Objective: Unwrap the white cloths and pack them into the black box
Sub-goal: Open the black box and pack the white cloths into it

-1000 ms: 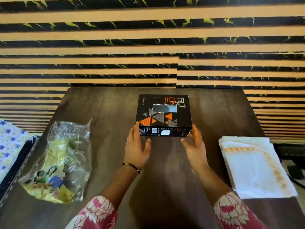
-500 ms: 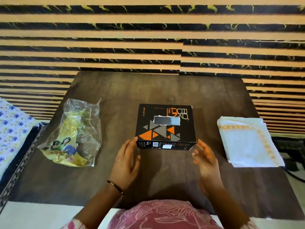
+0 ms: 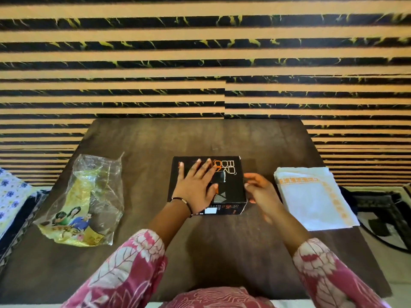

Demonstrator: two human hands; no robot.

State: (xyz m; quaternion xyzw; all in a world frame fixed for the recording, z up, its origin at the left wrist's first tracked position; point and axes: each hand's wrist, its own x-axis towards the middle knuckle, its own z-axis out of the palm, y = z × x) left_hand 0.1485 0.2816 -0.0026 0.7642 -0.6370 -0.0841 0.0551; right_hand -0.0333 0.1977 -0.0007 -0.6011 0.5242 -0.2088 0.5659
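Note:
The black box [image 3: 231,172] with orange and grey triangles stands shut in the middle of the dark wooden table [image 3: 200,138]. My left hand [image 3: 196,185] lies flat on its lid, fingers spread. At the box's right side my right hand [image 3: 259,192] has its fingers loosely curled against the edge, and nothing is held in it. A folded stack of white cloths [image 3: 311,196] with an orange border lies on the table to the right of the box.
A crumpled clear plastic wrapper [image 3: 89,201] with a yellow printed picture lies at the table's left. A blue-flowered fabric [image 3: 11,196] is off the left edge. A patterned mat and dark cable [image 3: 384,221] lie on the floor at right. A striped wall stands behind.
My left hand has moved from the table in front of the box up onto its lid. My right hand has come in against the box's right side. The camera view has shifted.

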